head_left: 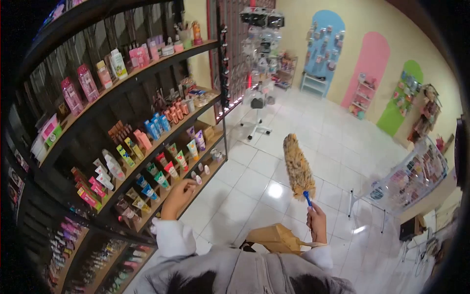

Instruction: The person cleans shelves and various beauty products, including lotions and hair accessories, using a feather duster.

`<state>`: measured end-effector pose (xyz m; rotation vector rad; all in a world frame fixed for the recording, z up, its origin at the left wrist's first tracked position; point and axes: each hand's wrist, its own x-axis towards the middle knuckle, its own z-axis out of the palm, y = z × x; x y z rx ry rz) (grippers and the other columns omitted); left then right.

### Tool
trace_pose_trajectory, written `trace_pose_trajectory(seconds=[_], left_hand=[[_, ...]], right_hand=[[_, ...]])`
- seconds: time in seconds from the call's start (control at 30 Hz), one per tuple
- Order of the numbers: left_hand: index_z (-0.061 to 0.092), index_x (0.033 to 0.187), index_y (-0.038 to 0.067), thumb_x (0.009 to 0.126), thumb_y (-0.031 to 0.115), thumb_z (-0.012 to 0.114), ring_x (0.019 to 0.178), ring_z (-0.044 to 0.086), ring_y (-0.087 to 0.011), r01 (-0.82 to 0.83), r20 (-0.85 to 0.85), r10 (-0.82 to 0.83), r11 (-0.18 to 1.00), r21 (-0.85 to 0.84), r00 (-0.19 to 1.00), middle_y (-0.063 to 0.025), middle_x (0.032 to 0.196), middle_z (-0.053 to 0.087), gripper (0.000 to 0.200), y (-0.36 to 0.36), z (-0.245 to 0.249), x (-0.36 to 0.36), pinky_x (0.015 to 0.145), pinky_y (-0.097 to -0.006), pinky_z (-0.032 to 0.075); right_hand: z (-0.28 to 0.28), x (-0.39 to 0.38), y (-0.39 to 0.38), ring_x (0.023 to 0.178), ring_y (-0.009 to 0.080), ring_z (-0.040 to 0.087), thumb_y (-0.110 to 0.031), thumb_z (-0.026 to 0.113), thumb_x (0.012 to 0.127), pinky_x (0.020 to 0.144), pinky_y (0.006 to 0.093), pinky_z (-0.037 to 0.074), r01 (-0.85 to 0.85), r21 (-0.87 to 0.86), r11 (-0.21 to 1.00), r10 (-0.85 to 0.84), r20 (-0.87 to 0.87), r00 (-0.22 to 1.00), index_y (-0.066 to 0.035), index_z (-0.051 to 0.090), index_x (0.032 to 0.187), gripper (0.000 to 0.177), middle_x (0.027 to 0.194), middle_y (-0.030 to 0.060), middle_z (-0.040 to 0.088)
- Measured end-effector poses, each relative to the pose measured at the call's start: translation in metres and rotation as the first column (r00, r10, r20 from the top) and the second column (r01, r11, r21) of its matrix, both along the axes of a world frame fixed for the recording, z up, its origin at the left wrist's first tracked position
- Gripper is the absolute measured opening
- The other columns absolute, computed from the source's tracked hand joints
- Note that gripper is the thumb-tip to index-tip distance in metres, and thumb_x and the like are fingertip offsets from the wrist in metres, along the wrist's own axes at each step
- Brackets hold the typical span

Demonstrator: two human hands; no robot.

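In my right hand (pixel 317 221) is the blue handle of a fluffy brown feather duster (pixel 297 166), its head pointing up and away over the tiled floor. My left hand (pixel 178 197) reaches over the front edge of the lower product shelf (pixel 188 196), fingers loosely bent. Its fingertips are right by a small pink-and-white item (pixel 198 180). Just beyond that hand stand squeeze tubes, among them a red-and-white tube (pixel 171 170) and a teal tube (pixel 161 180). A brown paper bag (pixel 276 238) is in front of my body, beside the right forearm.
Shelves of bottles, tubes and jars rise along the left, with a pink bottle (pixel 88 83) on the upper board. A wheeled display stand (pixel 255 128) is ahead on white tiles (pixel 245 176). On the right is a slanted display rack (pixel 416 176). Coloured arches mark the far wall.
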<state>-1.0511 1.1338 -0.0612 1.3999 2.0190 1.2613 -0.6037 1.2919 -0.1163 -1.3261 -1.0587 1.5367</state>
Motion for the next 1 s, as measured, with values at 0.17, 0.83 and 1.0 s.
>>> trace_pose_trajectory(seconds=[0.17,0.83,1.0], left_hand=[[0.061,0.105,0.004,0.088,0.015,0.059,0.092,0.062,-0.0201,-0.175,-0.133,0.179,0.984,0.043,0.975,-0.0106,0.102,0.063,0.02,0.092,0.039,-0.059,0.081,-0.0313,0.048],[0.051,0.122,0.005,0.09,0.018,0.059,0.107,0.057,-0.0218,-0.238,-0.134,0.229,0.97,-0.057,0.964,-0.0131,0.116,0.058,0.036,0.388,0.004,-0.173,0.091,-0.0336,0.044],[0.041,0.133,0.008,0.089,0.018,0.059,0.119,0.05,-0.0268,-0.239,-0.019,0.239,0.971,-0.005,0.971,-0.0149,0.131,0.046,0.048,0.499,0.027,-0.188,0.096,-0.0367,0.041]], right_hand=[[0.015,-0.04,0.113,0.042,0.0034,0.035,-0.018,0.064,0.087,0.038,0.0204,0.025,-0.079,0.062,0.995,0.072,0.109,0.991,-0.003,0.053,0.126,0.043,0.06,-0.0047,0.044],[-0.005,-0.173,0.444,0.043,0.0041,0.036,-0.015,0.062,0.088,0.037,0.021,0.025,-0.348,-0.096,0.933,0.361,0.229,0.904,-0.005,0.051,0.127,0.042,0.06,-0.0037,0.046],[0.021,-0.228,0.549,0.042,0.005,0.036,-0.016,0.064,0.086,0.037,0.0224,0.027,-0.455,-0.024,0.89,0.427,0.394,0.814,-0.004,0.053,0.122,0.039,0.059,-0.0033,0.047]])
